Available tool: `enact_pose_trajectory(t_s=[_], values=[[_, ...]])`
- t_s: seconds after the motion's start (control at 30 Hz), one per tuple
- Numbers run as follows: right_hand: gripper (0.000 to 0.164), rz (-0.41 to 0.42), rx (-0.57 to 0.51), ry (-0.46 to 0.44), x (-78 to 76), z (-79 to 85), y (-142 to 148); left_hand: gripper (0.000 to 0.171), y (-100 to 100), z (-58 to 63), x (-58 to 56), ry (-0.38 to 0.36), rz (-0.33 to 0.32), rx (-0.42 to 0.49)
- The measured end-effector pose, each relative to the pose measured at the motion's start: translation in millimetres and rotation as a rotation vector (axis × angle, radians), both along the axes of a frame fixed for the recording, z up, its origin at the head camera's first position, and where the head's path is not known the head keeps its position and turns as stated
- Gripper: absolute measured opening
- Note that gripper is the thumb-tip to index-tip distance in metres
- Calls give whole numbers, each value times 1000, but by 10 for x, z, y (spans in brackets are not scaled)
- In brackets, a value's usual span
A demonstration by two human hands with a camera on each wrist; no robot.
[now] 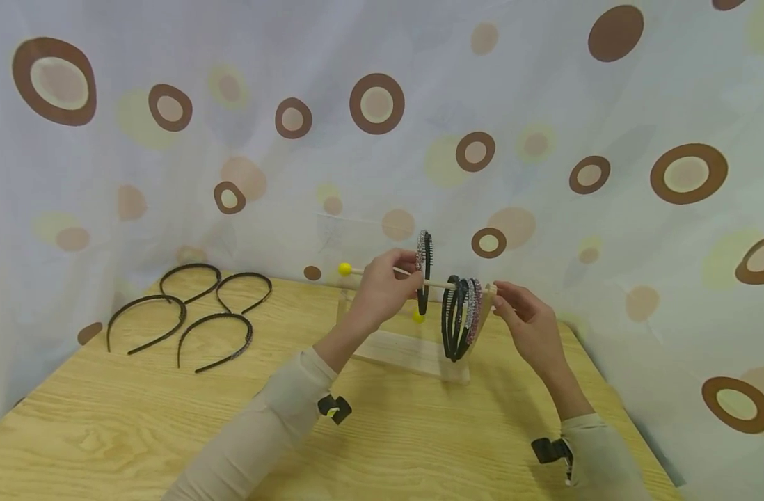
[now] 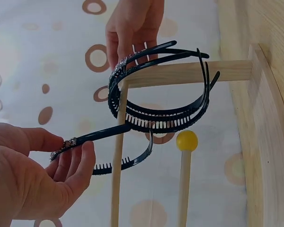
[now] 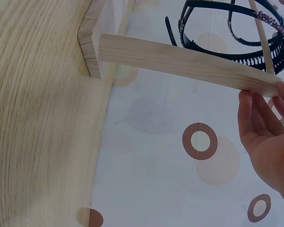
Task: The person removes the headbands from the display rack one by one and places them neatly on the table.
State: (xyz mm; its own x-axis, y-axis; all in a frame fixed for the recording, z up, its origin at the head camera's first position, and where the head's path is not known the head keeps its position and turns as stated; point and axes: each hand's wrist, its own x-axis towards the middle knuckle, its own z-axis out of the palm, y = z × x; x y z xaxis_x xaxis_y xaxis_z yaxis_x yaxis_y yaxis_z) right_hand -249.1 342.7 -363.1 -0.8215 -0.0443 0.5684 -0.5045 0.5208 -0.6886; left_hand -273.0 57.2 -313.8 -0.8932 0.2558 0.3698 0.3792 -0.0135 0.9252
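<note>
My left hand (image 1: 382, 291) pinches a black headband (image 1: 422, 245) with a sparkly stone-covered top and comb teeth inside, between thumb and fingers. This headband stands upright at the thin rod (image 1: 441, 284) of a wooden stand (image 1: 413, 357); in the left wrist view the rod (image 2: 117, 179) crosses it. Several headbands (image 2: 156, 124), black, silver-glittered and pink-glittered, hang bunched on the rod at its right end. My right hand (image 1: 532, 334) holds the top of the stand's right upright (image 3: 189, 61) with thumb and fingertips, right beside the hanging bunch.
Several black headbands (image 1: 216, 317) lie spread on the left of the wood-grain table (image 1: 382, 445). A yellow ball (image 1: 344, 268) caps the rod's left end, and another yellow ball (image 2: 187, 141) tips a lower rod. Behind the table hangs a circle-patterned curtain (image 1: 263, 160).
</note>
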Motion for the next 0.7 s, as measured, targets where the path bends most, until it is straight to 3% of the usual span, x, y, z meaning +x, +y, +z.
enact_pose_trajectory(t_s=[0.3,0.7], values=[[35,12,1,13,-18,-33,27,29,-177,71,-112,49,113,56],[33,13,23,7,199,205,-158,30,-382,61,-297,101,229,101]])
